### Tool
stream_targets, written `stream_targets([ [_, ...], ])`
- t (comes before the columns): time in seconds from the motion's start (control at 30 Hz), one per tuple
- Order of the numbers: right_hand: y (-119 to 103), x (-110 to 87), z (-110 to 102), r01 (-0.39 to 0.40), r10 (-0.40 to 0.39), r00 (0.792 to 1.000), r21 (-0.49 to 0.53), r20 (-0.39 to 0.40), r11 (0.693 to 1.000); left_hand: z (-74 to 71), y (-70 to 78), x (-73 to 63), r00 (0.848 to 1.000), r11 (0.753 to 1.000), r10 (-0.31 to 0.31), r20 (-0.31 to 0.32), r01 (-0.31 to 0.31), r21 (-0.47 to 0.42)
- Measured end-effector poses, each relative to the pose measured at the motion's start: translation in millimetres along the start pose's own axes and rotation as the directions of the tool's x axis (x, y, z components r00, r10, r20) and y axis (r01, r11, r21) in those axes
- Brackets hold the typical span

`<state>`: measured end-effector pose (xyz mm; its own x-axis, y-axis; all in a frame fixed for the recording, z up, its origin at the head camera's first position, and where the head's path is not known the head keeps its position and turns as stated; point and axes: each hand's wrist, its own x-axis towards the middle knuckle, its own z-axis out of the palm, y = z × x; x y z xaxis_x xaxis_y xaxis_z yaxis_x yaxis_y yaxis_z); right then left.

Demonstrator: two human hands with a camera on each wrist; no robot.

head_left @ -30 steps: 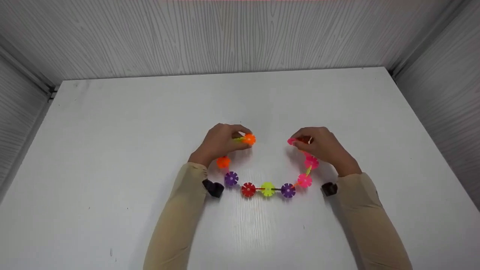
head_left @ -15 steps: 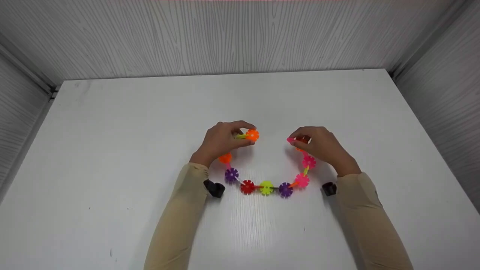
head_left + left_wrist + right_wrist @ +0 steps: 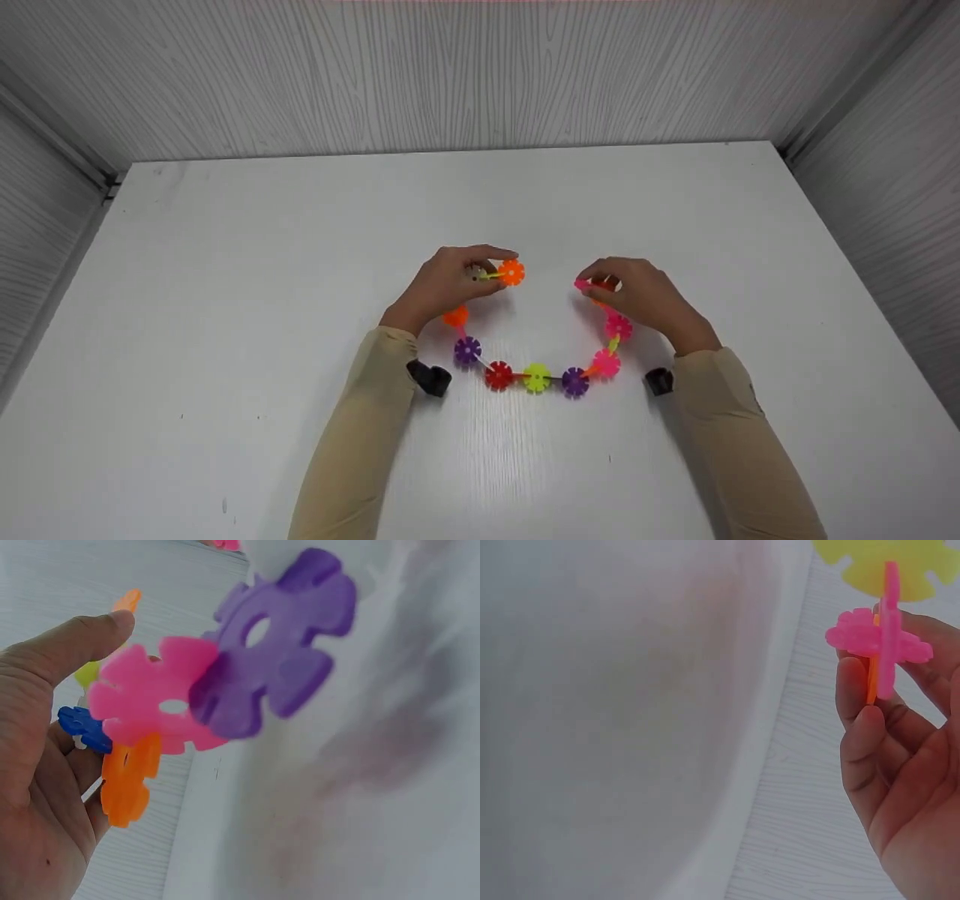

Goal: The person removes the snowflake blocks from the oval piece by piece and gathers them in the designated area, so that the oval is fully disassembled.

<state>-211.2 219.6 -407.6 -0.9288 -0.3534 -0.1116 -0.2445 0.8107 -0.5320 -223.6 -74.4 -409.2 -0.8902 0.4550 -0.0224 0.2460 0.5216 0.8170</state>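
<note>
You have a chain (image 3: 517, 376) of notched plastic discs curved over the white desk (image 3: 300, 225), its open side away from you; the yellow-green disc (image 3: 537, 378) in the middle of the near side is your landmark. Just left of it, joined by a red edge-on piece, is the red disc (image 3: 498, 376); farther left and beyond come one purple disc (image 3: 467, 350) and an orange disc (image 3: 455, 316) near your left wrist. Your left hand (image 3: 452, 279) is beyond and left of the landmark, thumb and forefinger pinching the chain's end at the orange end disc (image 3: 511, 272). The left wrist view also shows you a blue disc (image 3: 85, 727) by that hand's fingers.

Right of the landmark, past a dark edge-on piece, is a second purple disc (image 3: 575, 382); two pink discs (image 3: 607, 364) lead farther right and beyond. Your right hand (image 3: 637, 287), beyond and right of the landmark, pinches the chain near its other end, a pink end piece (image 3: 581, 284) showing at your fingertips. The two ends face each other, apart, beyond the landmark. Your beige sleeves (image 3: 352, 435) flank it, each with a black wrist piece (image 3: 430, 379) alongside.
</note>
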Motion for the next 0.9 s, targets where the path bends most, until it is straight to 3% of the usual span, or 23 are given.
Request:
stream_targets([
  [0.3,2.9,0.6,0.3,-0.024,0.023,0.998,0.015,0.051,1.0,1.9,-0.4,2.2,0.999,0.998,-0.04,0.013,0.04,-0.04],
  [0.63,6.4,-0.4,0.4,-0.058,0.053,0.994,0.049,0.093,0.997,2.8,-0.1,1.0,1.0,0.997,-0.02,0.003,0.02,-0.08],
  [0.9,6.4,-0.4,0.2,-0.078,0.076,0.992,0.008,0.096,0.997,4.4,-1.7,0.2,1.0,0.998,-0.02,0.008,0.02,-0.067],
])
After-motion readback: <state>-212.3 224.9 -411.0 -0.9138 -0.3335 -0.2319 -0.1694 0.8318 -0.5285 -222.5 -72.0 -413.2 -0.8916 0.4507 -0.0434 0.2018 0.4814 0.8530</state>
